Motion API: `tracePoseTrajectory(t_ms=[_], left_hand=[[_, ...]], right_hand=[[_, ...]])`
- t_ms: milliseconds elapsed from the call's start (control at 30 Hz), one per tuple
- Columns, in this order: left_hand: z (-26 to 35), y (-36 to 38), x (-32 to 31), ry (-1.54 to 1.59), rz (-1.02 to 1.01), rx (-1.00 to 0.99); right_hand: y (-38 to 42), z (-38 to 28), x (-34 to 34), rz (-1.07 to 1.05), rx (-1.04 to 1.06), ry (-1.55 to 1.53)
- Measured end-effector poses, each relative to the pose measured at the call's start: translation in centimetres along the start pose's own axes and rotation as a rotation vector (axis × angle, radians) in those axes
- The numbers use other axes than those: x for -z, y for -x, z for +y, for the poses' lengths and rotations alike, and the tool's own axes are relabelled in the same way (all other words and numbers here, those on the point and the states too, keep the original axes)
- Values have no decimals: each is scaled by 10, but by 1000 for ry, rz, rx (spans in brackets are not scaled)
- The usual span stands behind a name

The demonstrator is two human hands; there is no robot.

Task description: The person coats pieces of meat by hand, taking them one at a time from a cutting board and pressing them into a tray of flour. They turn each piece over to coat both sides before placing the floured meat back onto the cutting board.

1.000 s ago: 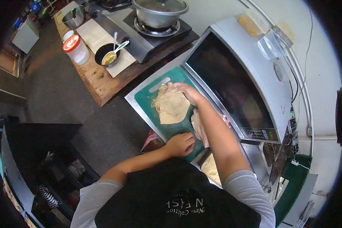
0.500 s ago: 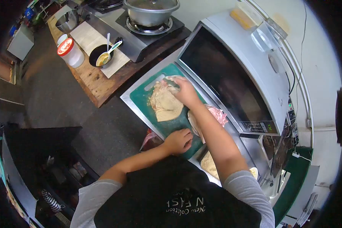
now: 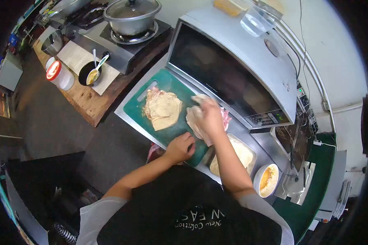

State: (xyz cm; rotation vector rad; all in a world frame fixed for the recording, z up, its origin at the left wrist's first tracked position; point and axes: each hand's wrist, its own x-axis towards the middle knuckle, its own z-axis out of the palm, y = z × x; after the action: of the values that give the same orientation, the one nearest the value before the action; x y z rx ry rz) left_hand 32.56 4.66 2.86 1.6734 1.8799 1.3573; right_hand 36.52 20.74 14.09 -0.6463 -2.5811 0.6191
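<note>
A flat cut of meat with a pale, floury coating lies spread on the green cutting board. To its right, a raw slice of meat, pale with a pink edge, rests at the board's side. My right hand, slightly blurred, is over this raw slice, its fingers closed on the far edge. Part of the slice is hidden beneath the hand and wrist. My left hand rests loosely curled on the near part of the board, below the coated meat, with nothing visible in it.
A tray of pale crumbs or flour sits beside my right forearm, near a white bowl with yellow-orange contents. A microwave stands behind the board. Back left are a lidded pot on a burner, a red-lidded jar and a black bowl.
My right hand has left the coated meat and moved right and nearer, onto the raw slice. My left hand stays curled on the board. The whole view has shifted.
</note>
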Motion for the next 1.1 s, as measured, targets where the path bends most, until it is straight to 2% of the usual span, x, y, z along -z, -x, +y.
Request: tracePoseTrajectory(t_ms=[100, 200, 333, 433, 533, 633, 667, 767, 800, 933, 967, 1033, 1100], left_hand=[[2, 0, 1, -9, -11, -6], [1, -2, -2, -24, -22, -35], [6, -2, -1, -47, -36, -22], [5, -1, -5, -94, -43, -7], [4, -2, -4, -91, -58, -9], [6, -3, -6, -91, -47, -14], [8, -2, -6, -99, -46, 9], [7, -2, -7, -127, -37, -31], [8, -2, -7, -135, -42, -22], [9, -2, -10, -161, -46, 7], [7, -2, -11, -165, -44, 12], [9, -1, -11, -199, -33, -17], [9, -2, -13, -216, -20, -32]], right_hand=[[37, 37, 26, 217, -213, 289], [60, 69, 25, 156, -354, 279], [65, 62, 25, 194, -313, 140], [71, 53, 7, 15, -509, 101], [89, 56, -10, 218, -239, -67], [95, 57, -3, 335, -134, 99], [96, 60, 5, 279, -162, 92], [93, 59, 26, 333, -382, -645], [96, 56, 44, 234, -461, -724], [118, 48, 107, 205, -391, -744], [126, 49, 126, 178, -389, -867], [146, 50, 160, 228, -438, -923], [169, 58, 188, 260, -513, -830]])
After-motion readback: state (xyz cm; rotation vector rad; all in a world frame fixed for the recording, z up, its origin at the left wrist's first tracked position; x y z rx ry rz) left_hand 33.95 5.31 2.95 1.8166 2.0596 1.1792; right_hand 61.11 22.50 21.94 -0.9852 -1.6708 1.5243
